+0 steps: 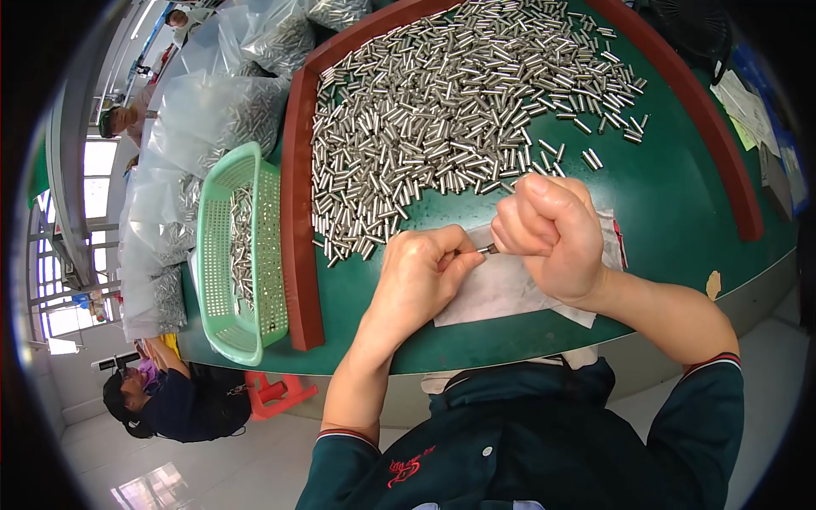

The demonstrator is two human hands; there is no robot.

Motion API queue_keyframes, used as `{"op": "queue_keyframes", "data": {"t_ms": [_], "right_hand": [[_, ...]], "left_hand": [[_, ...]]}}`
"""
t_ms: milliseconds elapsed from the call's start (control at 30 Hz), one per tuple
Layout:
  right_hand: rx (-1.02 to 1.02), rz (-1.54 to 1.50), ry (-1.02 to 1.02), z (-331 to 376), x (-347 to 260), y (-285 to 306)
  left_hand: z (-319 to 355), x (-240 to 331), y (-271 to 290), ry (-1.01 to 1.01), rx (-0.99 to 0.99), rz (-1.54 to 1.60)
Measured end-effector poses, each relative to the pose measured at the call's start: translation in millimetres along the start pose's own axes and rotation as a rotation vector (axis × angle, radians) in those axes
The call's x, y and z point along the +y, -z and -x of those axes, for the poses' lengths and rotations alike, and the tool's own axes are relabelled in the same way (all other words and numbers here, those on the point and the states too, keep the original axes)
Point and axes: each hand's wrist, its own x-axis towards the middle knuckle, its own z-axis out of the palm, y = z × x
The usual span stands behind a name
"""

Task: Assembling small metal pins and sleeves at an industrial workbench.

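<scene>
The small, dark and silvery metal cylinder (487,249) is between your two hands, above the cloth, most of it hidden by your fingers. Your left hand (422,268) has it pinched between thumb and index finger, the other fingers bent underneath. Your right hand (548,229) is curled into a tight fist with the thumb on top, and the cylinder runs up to its lower left side; I cannot tell what else that fist encloses. Beneath your hands a pale, thin, creased cloth (489,297) lies on the dark green tabletop (663,204). Beyond them spreads a large, loose pile of short, shiny metal pins (425,119), bordered by a reddish-brown straight-edged rail (302,212) on your left and another red-brown rail (722,144) on your right. Just outside the left rail stands a light green, perforated plastic basket (269,255) with more pins inside. Farther left, clear plastic bags (183,119) filled with metal pieces line the edge. Near the lower left, a co-worker in dark clothing (200,404) sits beside a red plastic stool (293,395).
</scene>
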Motion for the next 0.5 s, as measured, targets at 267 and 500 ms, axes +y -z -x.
{"op": "queue_keyframes", "data": {"t_ms": [267,500], "right_hand": [[-0.016,0.029,0.027,2.1,0.6,0.1],[-0.030,0.158,0.081,4.4,2.0,-8.3]], "left_hand": [[-0.2,1.5,-0.9,0.002,0.006,-0.003],[-2.9,4.5,0.3,-0.037,0.016,-0.015]]}}
